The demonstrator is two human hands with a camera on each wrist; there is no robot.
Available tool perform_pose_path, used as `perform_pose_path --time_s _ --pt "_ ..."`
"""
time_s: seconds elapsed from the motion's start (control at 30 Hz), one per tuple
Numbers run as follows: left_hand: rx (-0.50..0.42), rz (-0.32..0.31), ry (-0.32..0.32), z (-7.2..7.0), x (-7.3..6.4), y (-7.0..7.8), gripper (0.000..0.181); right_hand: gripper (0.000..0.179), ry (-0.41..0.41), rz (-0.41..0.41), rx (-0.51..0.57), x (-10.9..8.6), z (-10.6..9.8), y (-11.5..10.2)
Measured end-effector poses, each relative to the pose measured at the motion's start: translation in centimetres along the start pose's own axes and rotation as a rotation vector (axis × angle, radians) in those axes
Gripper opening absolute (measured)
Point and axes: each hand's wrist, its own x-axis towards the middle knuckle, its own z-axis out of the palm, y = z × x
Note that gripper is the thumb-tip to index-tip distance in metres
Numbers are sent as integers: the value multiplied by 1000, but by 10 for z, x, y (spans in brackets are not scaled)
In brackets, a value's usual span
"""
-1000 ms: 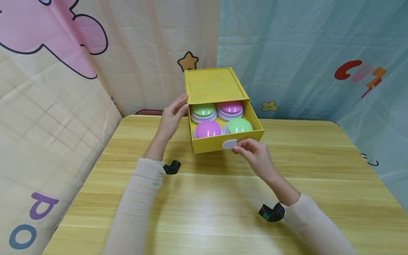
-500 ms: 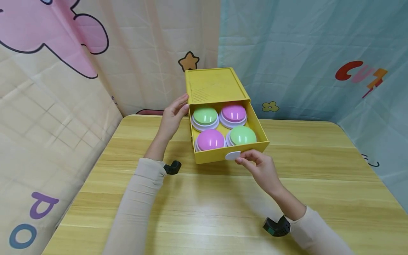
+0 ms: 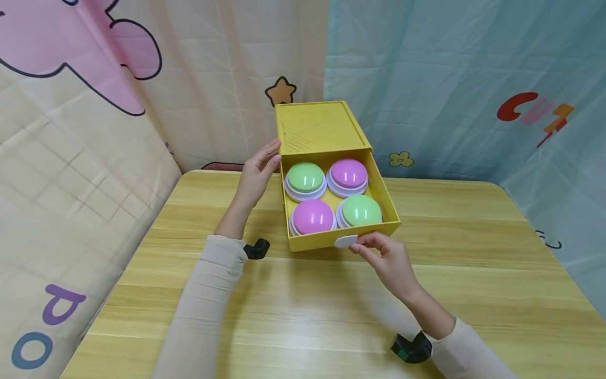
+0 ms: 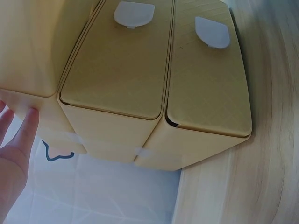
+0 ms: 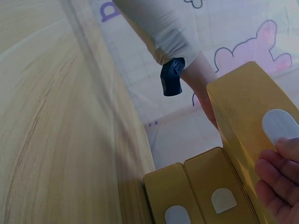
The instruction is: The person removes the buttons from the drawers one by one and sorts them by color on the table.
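Note:
A yellow drawer unit (image 3: 324, 126) stands at the back of the table, its top drawer (image 3: 307, 243) pulled far out. Inside lie round, dome-topped pieces on white bases: a green dome (image 3: 305, 178) and a pink dome (image 3: 349, 173) behind, a pink dome (image 3: 313, 217) and a green dome (image 3: 362, 210) in front. My right hand (image 3: 390, 266) pinches the drawer's white tab handle (image 3: 345, 241) between thumb and fingers. With extended fingers, my left hand (image 3: 255, 176) rests against the unit's left side. The left wrist view shows those fingers (image 4: 28, 126) touching the side wall.
Below the top drawer, two closed drawers show in the left wrist view, the middle drawer (image 4: 114, 70) and the bottom drawer (image 4: 208, 70), each with a white tab. A printed curtain (image 3: 426, 79) hangs right behind the wooden table (image 3: 307, 316).
My right hand has drawn the drawer out toward me, farther than a second ago, and the domes now show more fully. My left hand has stayed at the unit's side.

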Motion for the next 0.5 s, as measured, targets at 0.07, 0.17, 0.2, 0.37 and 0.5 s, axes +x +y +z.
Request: perform_pose_path --time_s 0.07,0.17,0.2,0.37,0.5 --pt "0 0 4 0 0 0 37 6 0 -9 -3 -1 0 1" --pt "2 -7 8 0 0 0 37 6 2 -17 4 -2 1 2" --pt "1 -10 9 0 0 0 37 7 4 -20 5 -3 1 2" --pt "3 -13 11 1 0 0 38 7 3 -31 4 -4 1 3" --pt "7 -10 14 1 0 1 37 9 -23 -40 -30 -6 -1 3"
